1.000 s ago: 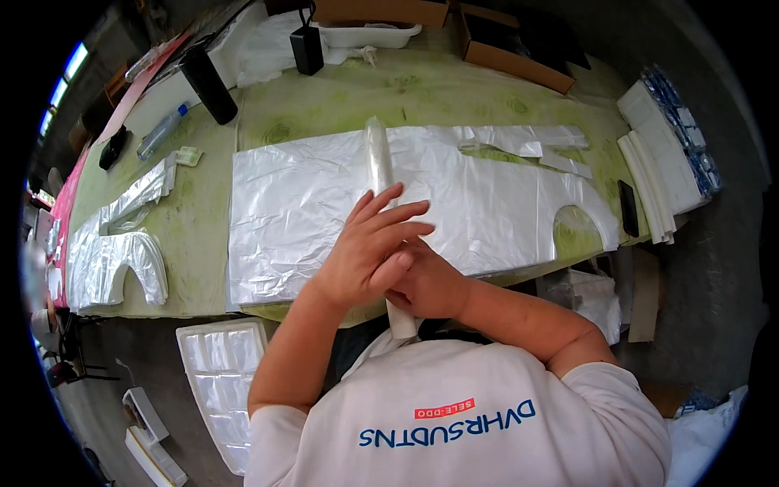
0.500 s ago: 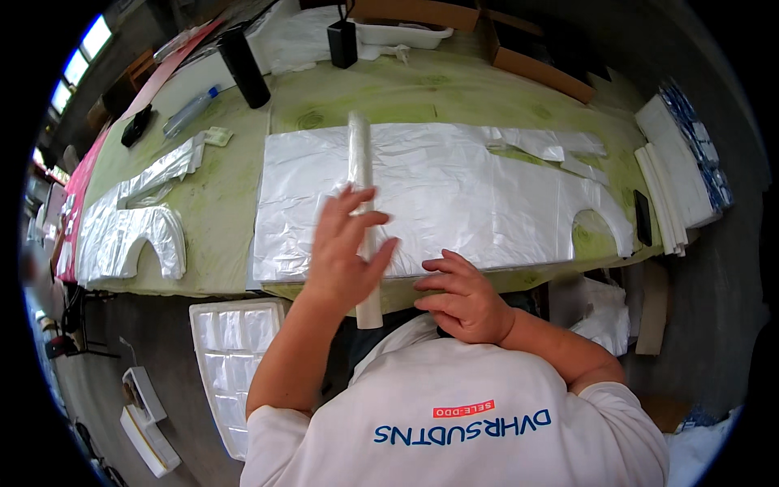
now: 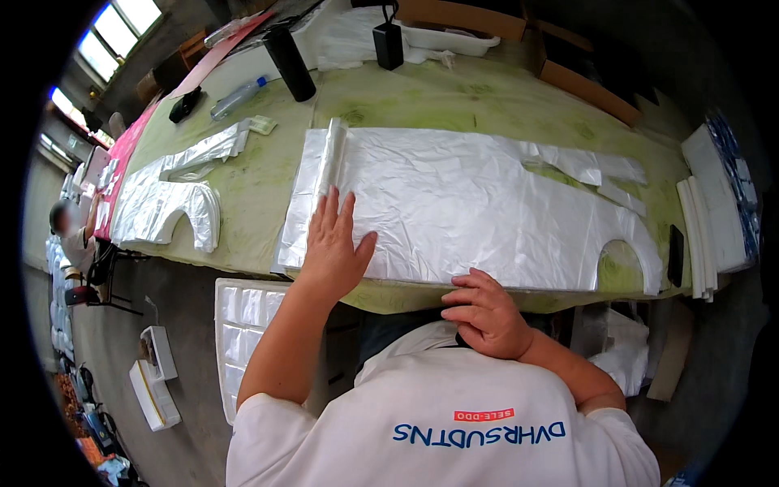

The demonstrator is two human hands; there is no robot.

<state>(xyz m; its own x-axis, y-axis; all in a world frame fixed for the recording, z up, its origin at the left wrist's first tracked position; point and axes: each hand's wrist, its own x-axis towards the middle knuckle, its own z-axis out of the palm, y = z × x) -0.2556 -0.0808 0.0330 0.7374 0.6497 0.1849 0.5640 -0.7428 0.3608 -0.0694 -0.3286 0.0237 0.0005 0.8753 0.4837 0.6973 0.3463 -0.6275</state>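
Observation:
A shiny white plastic sheet (image 3: 454, 203), wrinkled and with a curved cut-out at its right end, lies flat along the table. A pale tube (image 3: 331, 154) lies across it near its left end; its near part is hidden under my left hand. My left hand (image 3: 334, 252) rests over the tube and sheet, fingers stretched out and not wrapped around anything. My right hand (image 3: 491, 316) hovers at the table's front edge by the sheet, fingers loosely bent and apart, holding nothing. Another folded white plastic piece (image 3: 162, 207) with a curved cut-out lies further left.
At the back stand a black cylinder (image 3: 290, 65), a black box-shaped thing (image 3: 388, 45) and a cardboard box (image 3: 588, 77). A clear bottle (image 3: 238, 99) lies at back left. A phone (image 3: 676, 256) and white stacks (image 3: 714, 215) are at right. A person (image 3: 77, 235) sits far left.
The tube has moved left across the sheet, toward its left end. My left hand has gone with it and lies flatter. My right hand has hardly moved. The view has shifted left.

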